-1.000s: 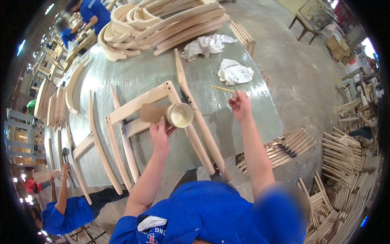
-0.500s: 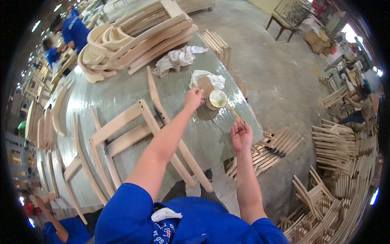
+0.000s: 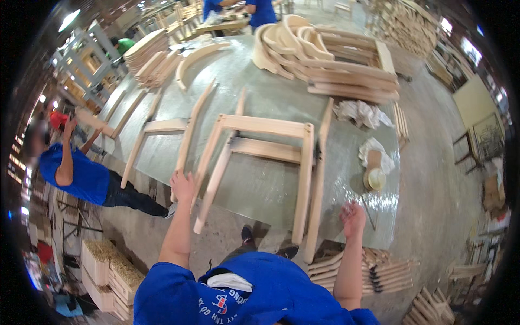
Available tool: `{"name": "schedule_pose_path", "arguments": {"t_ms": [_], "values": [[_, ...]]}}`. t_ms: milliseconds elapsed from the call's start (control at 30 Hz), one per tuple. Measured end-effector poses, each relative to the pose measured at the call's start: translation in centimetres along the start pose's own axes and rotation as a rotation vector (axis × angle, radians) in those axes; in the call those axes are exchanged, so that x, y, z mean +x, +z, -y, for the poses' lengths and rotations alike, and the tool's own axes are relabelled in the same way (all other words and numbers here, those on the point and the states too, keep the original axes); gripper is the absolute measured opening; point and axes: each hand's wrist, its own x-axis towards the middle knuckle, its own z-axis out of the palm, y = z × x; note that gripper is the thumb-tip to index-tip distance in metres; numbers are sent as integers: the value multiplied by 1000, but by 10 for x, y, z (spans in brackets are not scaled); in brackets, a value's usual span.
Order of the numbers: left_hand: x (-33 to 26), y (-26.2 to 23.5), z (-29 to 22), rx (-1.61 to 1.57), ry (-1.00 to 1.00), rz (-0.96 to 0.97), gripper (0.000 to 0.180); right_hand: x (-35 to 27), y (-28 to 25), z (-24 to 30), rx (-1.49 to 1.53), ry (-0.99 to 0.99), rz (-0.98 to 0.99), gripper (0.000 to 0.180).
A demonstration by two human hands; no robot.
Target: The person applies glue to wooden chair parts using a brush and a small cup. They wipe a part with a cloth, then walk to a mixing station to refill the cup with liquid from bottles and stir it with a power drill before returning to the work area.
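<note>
My left hand point(image 3: 183, 186) is closed round the near end of a pale wooden leg point(image 3: 196, 125). This leg belongs to an H-shaped chair frame with one crossbar point(image 3: 165, 125). My right hand point(image 3: 353, 218) hovers by the table's right side, its fingers loosely curled and apart, with nothing seen in them. Beside it a thin stick point(image 3: 369, 214) slants over the tabletop, below a small cup of pale liquid point(image 3: 375, 179). In front of me lies a larger chair frame point(image 3: 265, 125), with dark smears at its crossbar joints.
White rags point(image 3: 362, 114) lie near the cup. Stacked curved chair parts point(image 3: 346, 59) cover the table's far right. More wooden pieces point(image 3: 151, 62) are piled at far left. A person in blue point(image 3: 76, 170) stands on the left. Bundled frames point(image 3: 374, 273) sit below the right edge.
My view has swung to the left. My left hand has gone from beside the cup to the wooden leg. My right hand has let go of the stick.
</note>
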Motion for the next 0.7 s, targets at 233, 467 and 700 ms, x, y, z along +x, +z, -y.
{"name": "schedule_pose_path", "arguments": {"t_ms": [233, 467, 700], "values": [[17, 17, 77, -65, -73, 278, 54, -58, 25, -82, -1202, -435, 253, 61], [55, 15, 172, -30, -64, 274, 56, -106, 58, -112, -1327, -411, 8, 70], [105, 17, 197, 13, 26, 30, 49, -128, 85, -158, -1213, -373, 88, 80]]}}
